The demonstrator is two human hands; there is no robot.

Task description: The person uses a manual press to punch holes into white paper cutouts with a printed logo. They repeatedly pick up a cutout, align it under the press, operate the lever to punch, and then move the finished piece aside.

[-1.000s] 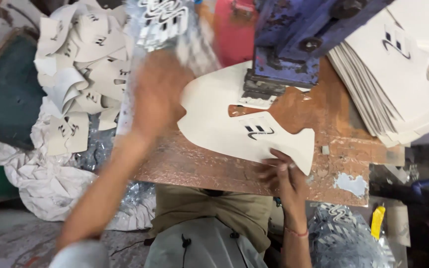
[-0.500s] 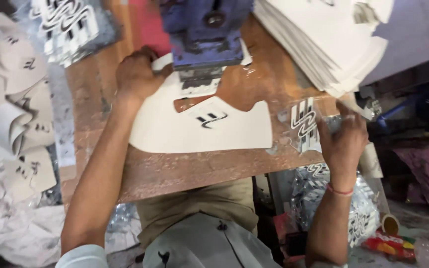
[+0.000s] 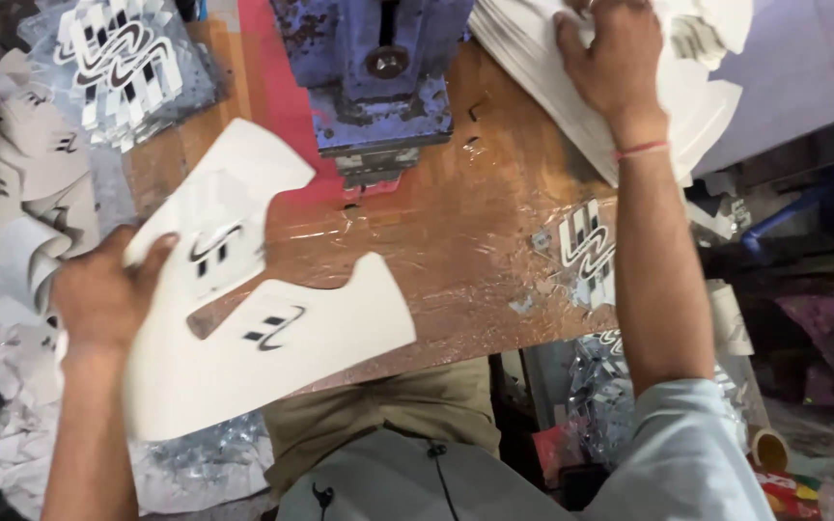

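Currently the left hand (image 3: 98,299) has its grip closed on a white cut sheet (image 3: 243,328), a forked piece that carries two small black marks. That sheet hangs off the near left edge of the table (image 3: 456,260), tilted and clear of the blue press (image 3: 378,77) at the far middle, so this piece looks finished at the press and on its way to the heap of marked white pieces (image 3: 12,212) lying at the left. The right hand (image 3: 610,58) lies on the stack of white sheets (image 3: 571,87) at the far right, fingers curled at its top; whether they have already pinched a sheet cannot be told. Nothing lies under the head of the press. Judging by the thick stack, plenty of sheets are left to do. A loose black-and-white sticker (image 3: 586,246) rests on the table near the right forearm, and more such stickers (image 3: 123,58) sit at the far left.
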